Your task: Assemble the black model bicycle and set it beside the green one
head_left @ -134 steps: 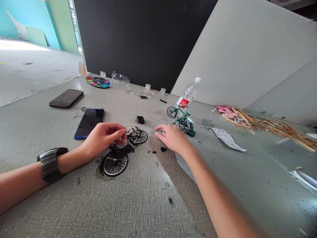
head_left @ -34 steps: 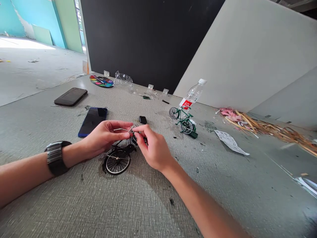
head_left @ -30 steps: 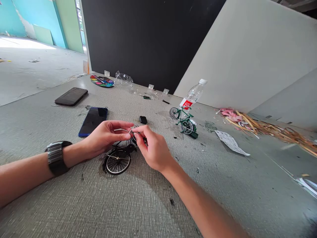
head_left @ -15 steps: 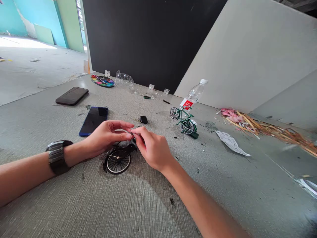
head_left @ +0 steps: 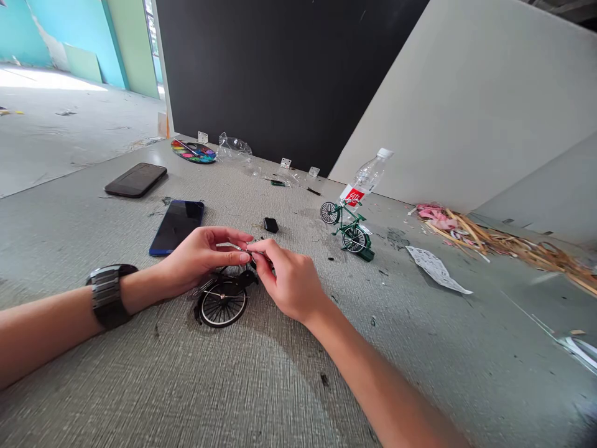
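A small black model bicycle [head_left: 222, 302] rests on the textured table surface, its silver-rimmed wheel toward me. Over its far end my left hand [head_left: 205, 255] pinches with thumb and fingers, the wrist wearing a dark watch. Opposite it, my right hand [head_left: 289, 277] has thumb and index finger pressed together at the same spot, the fingertips of both hands nearly meeting. They grip the upper part of the bicycle, probably around the handlebar; the fingers cover most of that part. A green model bicycle [head_left: 346, 227] stands to the right, near a clear bottle [head_left: 368, 176].
Left of my hands lie a blue-edged phone [head_left: 178, 227] and a dark tablet-like device [head_left: 136, 180]. Farther back are a paint palette [head_left: 193, 151] and clear plastic packaging [head_left: 234, 147]. A small black case [head_left: 270, 224] sits just beyond my hands. At right is a printed sheet [head_left: 437, 269].
Almost nothing differs; both hands stay at the same spot on the black model bicycle, with only a tiny shift of the fingertips.
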The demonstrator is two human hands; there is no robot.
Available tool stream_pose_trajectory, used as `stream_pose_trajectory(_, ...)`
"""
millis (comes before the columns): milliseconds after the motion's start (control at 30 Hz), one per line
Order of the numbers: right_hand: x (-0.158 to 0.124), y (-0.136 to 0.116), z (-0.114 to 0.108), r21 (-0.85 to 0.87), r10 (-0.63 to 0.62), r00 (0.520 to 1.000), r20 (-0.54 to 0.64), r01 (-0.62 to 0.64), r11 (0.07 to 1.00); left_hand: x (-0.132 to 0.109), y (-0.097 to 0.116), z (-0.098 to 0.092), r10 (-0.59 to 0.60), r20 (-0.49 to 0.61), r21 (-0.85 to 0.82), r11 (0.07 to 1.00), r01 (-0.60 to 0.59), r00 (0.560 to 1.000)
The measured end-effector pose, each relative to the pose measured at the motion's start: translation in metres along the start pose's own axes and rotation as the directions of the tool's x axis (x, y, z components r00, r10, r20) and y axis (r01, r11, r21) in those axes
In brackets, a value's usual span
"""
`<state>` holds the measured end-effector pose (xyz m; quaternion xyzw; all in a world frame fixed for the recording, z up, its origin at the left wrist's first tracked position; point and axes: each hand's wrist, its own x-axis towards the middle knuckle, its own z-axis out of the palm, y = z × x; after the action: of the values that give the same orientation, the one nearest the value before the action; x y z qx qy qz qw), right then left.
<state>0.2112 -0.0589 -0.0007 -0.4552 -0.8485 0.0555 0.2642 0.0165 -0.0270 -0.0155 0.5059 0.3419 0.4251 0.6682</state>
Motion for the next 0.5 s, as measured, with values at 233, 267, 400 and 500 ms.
stream_pose_trajectory(233, 0.0, 0.0007, -0.0005, -0.047, -0.011, 1.0, 0.009, 0.011, 0.999, 0.0014, -0.0034, -0.003, 0.023, 0.015, 0.027, 0.999, -0.023, 1.0)
stream_pose_trajectory(267, -0.0001, 0.0008, -0.0006, -0.045, -0.011, 1.0, 0.005, 0.011, 0.999, 0.0015, -0.0037, -0.0033, 0.023, 0.019, 0.025, 0.999, -0.024, 1.0)
stream_pose_trajectory(400, -0.0004, 0.0005, -0.0007, -0.03, -0.013, 1.0, 0.0, 0.013, 0.999, 0.0014, -0.0032, -0.0029, 0.013, 0.029, 0.006, 1.0, -0.013, 0.999)
stream_pose_trajectory(500, -0.0004, -0.0001, 0.0, -0.034, -0.014, 1.0, -0.007, 0.013, 0.999, 0.0014, -0.002, -0.0021, 0.014, 0.024, 0.018, 1.0, -0.015, 1.0)
